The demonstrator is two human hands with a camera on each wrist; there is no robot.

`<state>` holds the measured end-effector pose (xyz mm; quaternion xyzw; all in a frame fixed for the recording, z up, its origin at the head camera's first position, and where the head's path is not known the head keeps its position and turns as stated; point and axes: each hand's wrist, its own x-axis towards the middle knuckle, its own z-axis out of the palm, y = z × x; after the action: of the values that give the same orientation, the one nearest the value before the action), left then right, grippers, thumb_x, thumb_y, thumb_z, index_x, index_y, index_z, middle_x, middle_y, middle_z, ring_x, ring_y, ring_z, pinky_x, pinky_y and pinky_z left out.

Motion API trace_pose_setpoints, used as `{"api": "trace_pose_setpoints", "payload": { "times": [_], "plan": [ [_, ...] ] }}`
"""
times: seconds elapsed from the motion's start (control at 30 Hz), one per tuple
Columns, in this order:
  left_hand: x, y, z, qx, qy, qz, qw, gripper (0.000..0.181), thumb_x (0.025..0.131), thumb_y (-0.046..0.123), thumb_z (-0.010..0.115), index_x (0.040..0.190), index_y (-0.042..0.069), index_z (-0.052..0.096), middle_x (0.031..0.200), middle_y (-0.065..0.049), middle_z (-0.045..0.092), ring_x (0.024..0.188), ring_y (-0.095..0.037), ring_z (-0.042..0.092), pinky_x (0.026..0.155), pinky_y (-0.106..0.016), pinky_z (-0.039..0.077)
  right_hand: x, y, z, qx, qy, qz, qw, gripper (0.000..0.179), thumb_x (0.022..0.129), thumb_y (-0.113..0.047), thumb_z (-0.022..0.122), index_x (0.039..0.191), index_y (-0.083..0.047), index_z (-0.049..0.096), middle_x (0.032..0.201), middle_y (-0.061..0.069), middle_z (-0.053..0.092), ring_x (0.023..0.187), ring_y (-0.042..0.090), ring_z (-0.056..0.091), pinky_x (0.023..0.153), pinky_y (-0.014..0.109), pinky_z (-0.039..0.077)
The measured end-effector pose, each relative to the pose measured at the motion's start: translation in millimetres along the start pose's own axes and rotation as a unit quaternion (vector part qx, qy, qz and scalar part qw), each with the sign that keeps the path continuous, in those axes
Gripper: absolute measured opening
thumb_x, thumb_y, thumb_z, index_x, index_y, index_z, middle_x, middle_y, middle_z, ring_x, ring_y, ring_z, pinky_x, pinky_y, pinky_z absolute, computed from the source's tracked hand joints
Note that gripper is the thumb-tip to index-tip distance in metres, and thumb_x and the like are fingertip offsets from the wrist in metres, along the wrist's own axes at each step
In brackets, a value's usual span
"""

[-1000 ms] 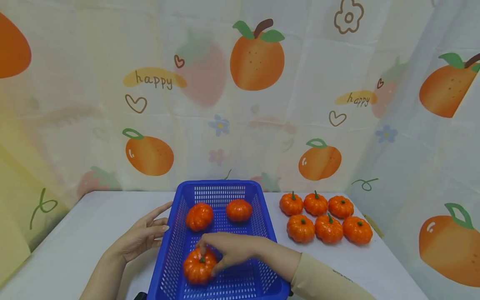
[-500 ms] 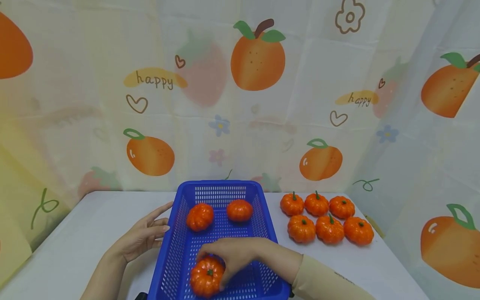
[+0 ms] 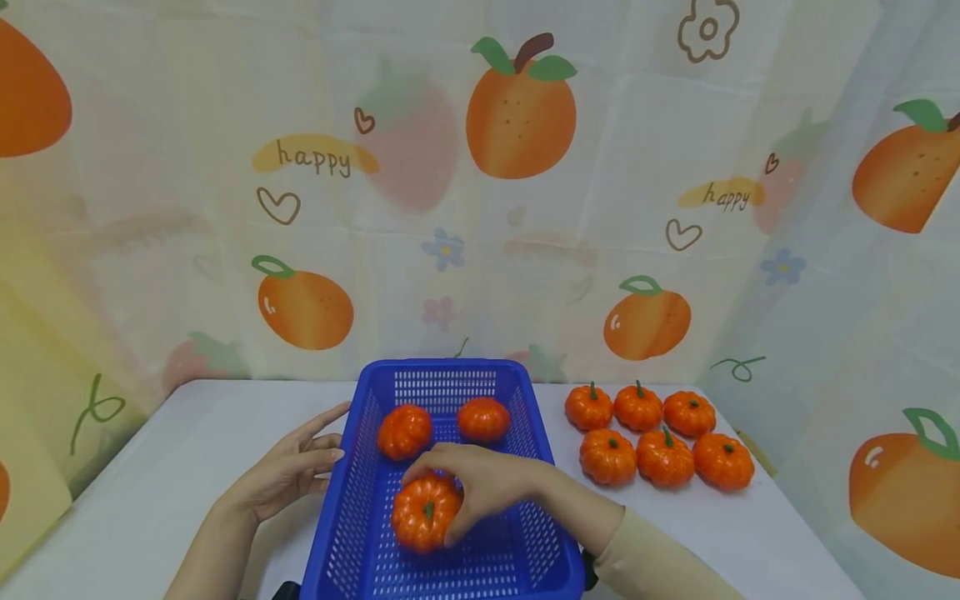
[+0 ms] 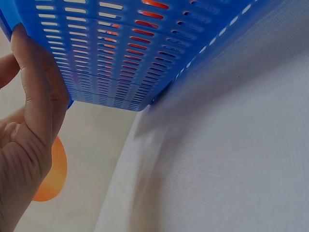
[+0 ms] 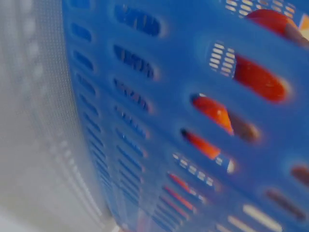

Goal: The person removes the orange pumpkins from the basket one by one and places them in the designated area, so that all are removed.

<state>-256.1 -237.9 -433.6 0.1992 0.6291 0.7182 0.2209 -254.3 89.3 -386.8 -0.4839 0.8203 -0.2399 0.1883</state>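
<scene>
Inside the blue plastic basket [image 3: 339, 500], my right hand [image 3: 487, 482] grips a small orange pumpkin [image 3: 423, 518] with a green stem, fingers over its far side and thumb at its near right side. Two more pumpkins sit toward the basket's far end, a left one [image 3: 405, 432] and a right one [image 3: 483, 419]. My left hand [image 3: 288, 477] rests with loosely extended fingers at the basket's left wall; the left wrist view shows its fingertips against the slotted side. The right wrist view looks through the basket's slots, where orange pieces of pumpkin [image 5: 260, 79] show.
Several orange pumpkins [image 3: 665, 458] stand in two rows on the white table [image 3: 172, 492], right of the basket. Behind the table hangs a curtain [image 3: 420, 275] printed with fruit.
My right hand has shifted the gripped pumpkin rightward, first toward me, then back toward the basket's far end. The left hand stays at the basket's side.
</scene>
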Motion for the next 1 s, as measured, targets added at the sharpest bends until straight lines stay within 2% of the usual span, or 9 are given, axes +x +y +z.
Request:
{"api": "trace_pose_setpoints", "payload": {
  "times": [0.13, 0.33, 0.47, 0.6, 0.73, 0.87, 1.0],
  "plan": [
    [-0.3, 0.5, 0.3, -0.003, -0.008, 0.009, 0.9999, 0.071, 0.102, 0.005, 0.043, 0.160, 0.017, 0.004, 0.106, 0.008, 0.063, 0.096, -0.008, 0.069, 0.087, -0.033, 0.060, -6.4, 2.1, -5.5, 0.045, 0.024, -0.010, 0.9987, 0.071, 0.075, -0.030, 0.085, 0.139, -0.027, 0.052, 0.139, -0.010, 0.054, 0.124, 0.003, 0.051, 0.105, 0.022, 0.046],
    [-0.4, 1.4, 1.2, 0.000, -0.006, 0.009, 0.9999, 0.070, 0.102, 0.006, 0.044, 0.160, 0.019, 0.007, 0.105, 0.008, 0.062, 0.094, -0.008, 0.069, 0.086, -0.031, 0.060, -20.4, 3.6, -15.9, 0.125, 0.067, 0.030, 0.9895, 0.072, 0.073, -0.027, 0.087, 0.136, -0.033, 0.052, 0.136, -0.011, 0.055, 0.115, 0.011, 0.054, 0.092, 0.024, 0.055],
    [0.1, 1.2, 1.2, 0.004, 0.002, 0.001, 1.0000, 0.071, 0.102, 0.006, 0.045, 0.160, 0.020, 0.007, 0.104, 0.008, 0.062, 0.094, -0.007, 0.070, 0.085, -0.031, 0.060, -32.1, 5.7, -27.0, 0.169, 0.083, 0.039, 0.9814, 0.072, 0.073, -0.024, 0.087, 0.135, -0.032, 0.052, 0.132, -0.005, 0.054, 0.110, 0.015, 0.058, 0.087, 0.029, 0.059],
    [0.3, 0.9, 0.8, 0.008, 0.009, -0.007, 0.9999, 0.071, 0.102, 0.007, 0.045, 0.160, 0.019, 0.006, 0.106, 0.008, 0.064, 0.094, -0.007, 0.071, 0.086, -0.030, 0.060, -44.5, 9.8, -38.1, 0.193, 0.094, 0.045, 0.9757, 0.071, 0.074, -0.024, 0.086, 0.135, -0.032, 0.051, 0.137, -0.004, 0.052, 0.114, 0.016, 0.059, 0.092, 0.030, 0.057],
    [0.4, 0.4, 0.0, 0.008, 0.008, -0.005, 0.9999, 0.071, 0.102, 0.007, 0.045, 0.160, 0.019, 0.006, 0.107, 0.007, 0.064, 0.095, -0.008, 0.071, 0.085, -0.030, 0.060, -58.9, 12.1, -47.9, 0.231, 0.102, 0.057, 0.9658, 0.069, 0.076, -0.024, 0.085, 0.137, -0.032, 0.052, 0.142, -0.005, 0.052, 0.121, 0.021, 0.056, 0.096, 0.034, 0.055],
    [0.7, 0.0, -0.3, 0.009, 0.010, -0.006, 0.9999, 0.072, 0.102, 0.007, 0.046, 0.160, 0.019, 0.006, 0.107, 0.007, 0.064, 0.094, -0.008, 0.071, 0.085, -0.030, 0.060, -73.6, 17.5, -55.9, 0.250, 0.113, 0.041, 0.9608, 0.069, 0.079, -0.022, 0.082, 0.140, -0.026, 0.051, 0.145, 0.002, 0.050, 0.123, 0.028, 0.055, 0.098, 0.038, 0.056],
    [0.8, 0.6, -0.1, 0.010, 0.010, -0.008, 0.9999, 0.073, 0.102, 0.007, 0.046, 0.160, 0.018, 0.004, 0.108, 0.007, 0.065, 0.096, -0.009, 0.071, 0.087, -0.032, 0.060, -88.7, 27.5, -60.7, 0.254, 0.129, 0.034, 0.9580, 0.068, 0.080, -0.019, 0.080, 0.141, -0.020, 0.049, 0.146, 0.009, 0.046, 0.121, 0.030, 0.054, 0.098, 0.035, 0.056]
  ]
}}
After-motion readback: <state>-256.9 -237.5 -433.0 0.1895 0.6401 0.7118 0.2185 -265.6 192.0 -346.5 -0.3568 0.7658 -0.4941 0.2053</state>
